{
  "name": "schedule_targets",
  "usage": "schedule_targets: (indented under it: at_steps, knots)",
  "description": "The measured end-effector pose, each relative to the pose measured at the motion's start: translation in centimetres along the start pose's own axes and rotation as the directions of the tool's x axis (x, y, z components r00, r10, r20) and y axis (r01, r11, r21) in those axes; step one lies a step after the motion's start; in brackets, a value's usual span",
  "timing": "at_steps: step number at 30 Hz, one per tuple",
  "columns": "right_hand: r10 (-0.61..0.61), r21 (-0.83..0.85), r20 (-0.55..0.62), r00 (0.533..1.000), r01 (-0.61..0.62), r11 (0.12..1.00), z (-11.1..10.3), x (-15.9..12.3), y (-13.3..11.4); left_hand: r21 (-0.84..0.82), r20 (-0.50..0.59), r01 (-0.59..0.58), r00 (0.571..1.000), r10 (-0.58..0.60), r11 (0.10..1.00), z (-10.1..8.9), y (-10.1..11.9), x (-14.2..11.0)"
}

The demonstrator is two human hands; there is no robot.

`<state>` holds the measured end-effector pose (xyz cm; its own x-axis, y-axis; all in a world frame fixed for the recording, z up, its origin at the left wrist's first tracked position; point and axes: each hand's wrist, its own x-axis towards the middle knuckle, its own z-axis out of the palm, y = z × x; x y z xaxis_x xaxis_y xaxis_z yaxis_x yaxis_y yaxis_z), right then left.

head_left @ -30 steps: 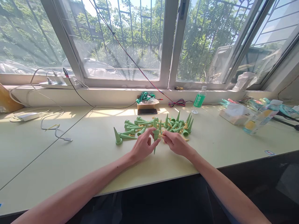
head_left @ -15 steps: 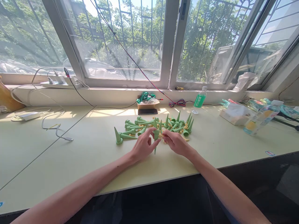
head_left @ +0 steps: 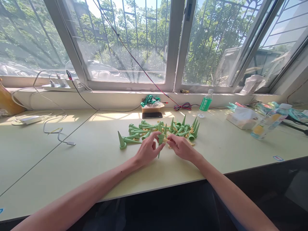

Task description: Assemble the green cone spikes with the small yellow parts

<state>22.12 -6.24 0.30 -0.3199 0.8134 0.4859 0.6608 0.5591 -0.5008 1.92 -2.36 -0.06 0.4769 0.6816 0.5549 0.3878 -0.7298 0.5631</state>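
Between the thumb and fingers of my left hand point(head_left: 149, 149) is a green plastic plant watering spike point(head_left: 160, 138), its long point aimed down toward the table. My right hand point(head_left: 182, 147) is closed in a pinch on a small yellow plastic piece point(head_left: 166, 140), right against the spike's side. Behind both hands lies a loose pile of similar green spikes point(head_left: 138, 131), with small yellow pieces scattered among them. One spike point(head_left: 122, 141) stands upright on its cap at the pile's left end.
A small box point(head_left: 151, 107) with green material stands by the sill, a black phone-like slab point(head_left: 152, 115) before it. A bottle with a green label point(head_left: 206, 103) is behind the pile. Rightward are a tissue box point(head_left: 242, 118) and another bottle point(head_left: 269, 123); white cables point(head_left: 59, 134) lie left.
The spike in my left hand has tilted slightly, its lower tip shifting a little left. Both hands stay in almost the same place.
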Motion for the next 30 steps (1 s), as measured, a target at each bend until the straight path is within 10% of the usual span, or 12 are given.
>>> schedule_targets:
  at_steps: [30]
  knots:
    - [-0.003,0.013,-0.033,0.999,0.003,1.000,-0.07,-0.06,0.00,0.067,0.022,-0.109,0.994,0.108,0.992,0.14,-0.33,-0.24]
